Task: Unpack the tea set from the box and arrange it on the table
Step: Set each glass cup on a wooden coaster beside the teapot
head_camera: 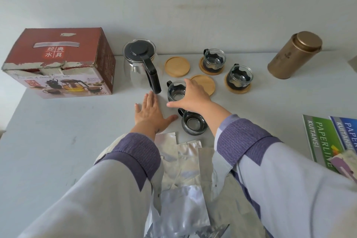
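The red tea-set box (pixel 58 63) stands at the left with its front flap torn. A glass teapot (pixel 142 63) with a black lid and handle is beside it. Two glass cups (pixel 214 60) (pixel 239 77) rest on wooden coasters. Two bare wooden coasters (pixel 176 66) (pixel 206 84) lie between them. My right hand (pixel 193 96) hovers open over a third cup (pixel 174 92), fingers spread around its rim. A fourth cup (pixel 194 123) stands under my right wrist. My left hand (pixel 151 112) lies flat and open on the table near the teapot handle.
A gold tin canister (pixel 295 54) stands at the back right. Green and blue receipt books (pixel 328 137) lie at the right edge. Several silver foil pouches (pixel 183 170) lie between my arms near the front. The white table (pixel 58 141) meets a white wall behind.
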{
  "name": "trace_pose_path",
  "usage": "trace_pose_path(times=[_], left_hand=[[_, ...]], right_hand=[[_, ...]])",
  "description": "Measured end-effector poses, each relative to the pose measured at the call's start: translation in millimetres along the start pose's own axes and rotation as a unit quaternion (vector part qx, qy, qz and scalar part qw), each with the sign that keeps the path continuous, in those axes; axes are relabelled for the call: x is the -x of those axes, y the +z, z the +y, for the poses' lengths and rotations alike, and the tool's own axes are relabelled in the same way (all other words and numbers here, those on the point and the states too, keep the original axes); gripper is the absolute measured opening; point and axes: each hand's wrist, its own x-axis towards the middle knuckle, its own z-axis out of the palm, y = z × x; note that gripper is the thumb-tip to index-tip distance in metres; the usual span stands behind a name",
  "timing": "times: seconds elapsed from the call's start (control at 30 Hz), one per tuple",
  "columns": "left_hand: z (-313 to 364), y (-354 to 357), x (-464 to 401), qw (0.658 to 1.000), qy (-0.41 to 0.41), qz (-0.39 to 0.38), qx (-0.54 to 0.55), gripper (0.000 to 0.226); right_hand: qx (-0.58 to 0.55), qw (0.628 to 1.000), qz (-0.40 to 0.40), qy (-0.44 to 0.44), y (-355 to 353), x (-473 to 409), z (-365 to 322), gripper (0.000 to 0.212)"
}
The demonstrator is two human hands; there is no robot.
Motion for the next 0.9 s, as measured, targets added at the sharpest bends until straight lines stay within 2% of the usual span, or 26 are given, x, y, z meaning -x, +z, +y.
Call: trace_pose_path(times=[0.17,0.37,0.57,0.9], left_hand=[[-0.1,-2.2,-0.5,1.0,0.002,-0.013,0.0,0.112],[2.6,-7.0,-1.4,0.999,0.001,-0.032,-0.013,0.109],[1.5,-1.6,-4.5,0.999,-0.003,-0.033,-0.028,0.105],[1.3,0.1,-5.9,0.999,-0.007,-0.024,-0.02,0.105]], right_hand=[[-0.019,0.999,0.029,0.013,6.2,-9.0,-2.5,0.094],[-0.063,0.995,0.069,0.021,-18.9,-30.6,-8.6,0.099],[-0.112,0.984,0.132,0.044,-27.7,-72.3,-24.3,0.083],[-0.103,0.982,0.132,0.088,-15.6,-108.4,-33.0,0.084]])
